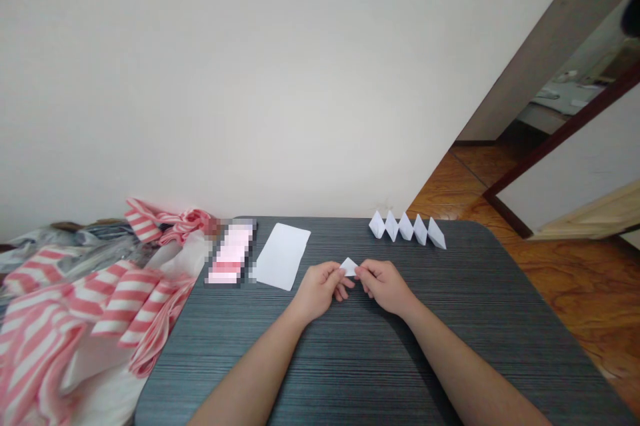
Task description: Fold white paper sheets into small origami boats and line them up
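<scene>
White folded paper (349, 267), dark-streaked table (350, 359)

Five folded paper boats (407, 229) stand in a row at the far edge of the table (350, 359). One small folded paper piece (349, 267) sits between two hands, the left hand (320, 289) and the right hand (385, 286). One flat white sheet (283, 255) lies nearby. One blurred pink object (231, 254) lies beside it.

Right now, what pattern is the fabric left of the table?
Red-and-white stripes on the fabric, head view.
</scene>
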A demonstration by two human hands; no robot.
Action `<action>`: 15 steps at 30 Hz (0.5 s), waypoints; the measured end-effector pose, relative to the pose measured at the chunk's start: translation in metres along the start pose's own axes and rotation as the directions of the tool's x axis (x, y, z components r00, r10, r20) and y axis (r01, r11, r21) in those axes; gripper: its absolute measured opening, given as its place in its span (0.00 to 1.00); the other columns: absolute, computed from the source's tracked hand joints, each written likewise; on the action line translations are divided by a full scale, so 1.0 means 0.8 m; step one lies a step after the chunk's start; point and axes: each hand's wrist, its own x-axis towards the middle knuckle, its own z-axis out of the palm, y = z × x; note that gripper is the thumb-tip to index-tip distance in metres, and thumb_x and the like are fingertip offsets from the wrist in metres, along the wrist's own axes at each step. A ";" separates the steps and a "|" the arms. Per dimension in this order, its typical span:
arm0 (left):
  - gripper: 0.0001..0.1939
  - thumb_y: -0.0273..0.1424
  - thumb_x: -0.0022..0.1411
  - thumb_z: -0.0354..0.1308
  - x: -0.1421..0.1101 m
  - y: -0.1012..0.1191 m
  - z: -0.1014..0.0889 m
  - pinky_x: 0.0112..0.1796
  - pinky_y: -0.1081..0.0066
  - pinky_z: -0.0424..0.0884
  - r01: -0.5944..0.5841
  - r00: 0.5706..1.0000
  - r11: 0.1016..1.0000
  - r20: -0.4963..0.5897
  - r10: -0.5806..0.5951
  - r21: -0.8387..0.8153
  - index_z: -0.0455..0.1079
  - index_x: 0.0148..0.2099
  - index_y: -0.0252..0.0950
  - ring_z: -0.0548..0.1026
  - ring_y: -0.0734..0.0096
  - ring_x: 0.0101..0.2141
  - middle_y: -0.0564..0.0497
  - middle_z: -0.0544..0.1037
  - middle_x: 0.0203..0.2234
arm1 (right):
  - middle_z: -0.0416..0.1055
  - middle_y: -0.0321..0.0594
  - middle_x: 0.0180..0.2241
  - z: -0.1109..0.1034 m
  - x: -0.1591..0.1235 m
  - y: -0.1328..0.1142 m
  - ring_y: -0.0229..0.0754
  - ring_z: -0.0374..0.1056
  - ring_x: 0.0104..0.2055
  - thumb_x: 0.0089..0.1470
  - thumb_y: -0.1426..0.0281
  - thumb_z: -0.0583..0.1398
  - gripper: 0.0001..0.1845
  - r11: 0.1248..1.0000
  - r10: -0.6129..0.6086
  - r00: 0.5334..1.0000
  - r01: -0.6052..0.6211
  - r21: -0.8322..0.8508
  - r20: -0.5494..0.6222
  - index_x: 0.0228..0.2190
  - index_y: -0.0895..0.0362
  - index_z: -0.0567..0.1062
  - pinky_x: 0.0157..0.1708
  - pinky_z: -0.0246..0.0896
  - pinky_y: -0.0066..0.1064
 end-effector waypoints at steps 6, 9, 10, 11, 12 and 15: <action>0.19 0.41 0.63 0.45 0.000 -0.001 0.001 0.22 0.75 0.68 0.023 1.000 0.999 0.005 -0.022 -0.028 0.68 0.40 0.30 0.73 0.73 0.22 0.44 0.77 0.29 | 0.64 0.31 0.15 0.001 0.000 0.001 0.32 0.59 0.15 0.58 0.65 0.51 0.16 1.000 0.020 1.000 -0.020 0.016 0.000 0.24 0.58 0.71 0.17 0.52 0.22; 0.20 0.42 0.63 0.45 0.000 0.000 0.000 0.22 0.74 0.68 0.008 1.000 1.000 0.004 -0.008 -0.011 0.68 0.41 0.31 0.73 0.73 0.22 0.44 0.77 0.30 | 0.64 0.31 0.14 -0.001 0.000 0.000 0.32 0.59 0.15 0.58 0.65 0.51 0.16 1.000 0.020 1.000 -0.020 0.014 0.001 0.24 0.58 0.71 0.17 0.52 0.22; 0.20 0.42 0.63 0.45 0.000 0.000 0.000 0.22 0.74 0.68 0.006 1.000 1.000 0.003 -0.006 -0.007 0.69 0.41 0.30 0.73 0.73 0.22 0.43 0.77 0.30 | 0.64 0.31 0.14 -0.001 0.000 0.000 0.32 0.59 0.15 0.58 0.65 0.51 0.16 1.000 0.019 1.000 -0.019 0.011 0.001 0.24 0.58 0.71 0.17 0.52 0.22; 0.20 0.42 0.63 0.45 0.000 -0.001 -0.001 0.22 0.74 0.68 0.008 1.000 1.000 0.001 -0.008 -0.006 0.69 0.41 0.30 0.73 0.73 0.22 0.43 0.77 0.30 | 0.64 0.31 0.14 -0.001 0.000 -0.001 0.32 0.60 0.16 0.58 0.65 0.51 0.17 1.000 0.019 1.000 -0.019 0.009 0.002 0.24 0.58 0.71 0.18 0.52 0.22; 0.20 0.42 0.63 0.45 0.000 -0.001 -0.001 0.22 0.74 0.68 0.012 1.000 1.000 0.000 -0.012 -0.009 0.68 0.40 0.30 0.73 0.73 0.22 0.43 0.77 0.30 | 0.64 0.31 0.14 -0.001 0.000 -0.001 0.32 0.60 0.16 0.58 0.65 0.51 0.17 1.000 0.020 1.000 -0.020 0.011 0.005 0.24 0.58 0.71 0.18 0.53 0.22; 0.20 0.42 0.63 0.44 0.000 -0.002 -0.001 0.22 0.74 0.68 0.029 1.000 0.999 0.002 -0.029 -0.027 0.68 0.38 0.30 0.73 0.73 0.21 0.44 0.77 0.27 | 0.64 0.31 0.14 -0.001 -0.001 -0.002 0.32 0.59 0.15 0.59 0.64 0.51 0.17 0.999 0.031 0.999 -0.032 0.026 0.014 0.24 0.58 0.71 0.17 0.52 0.22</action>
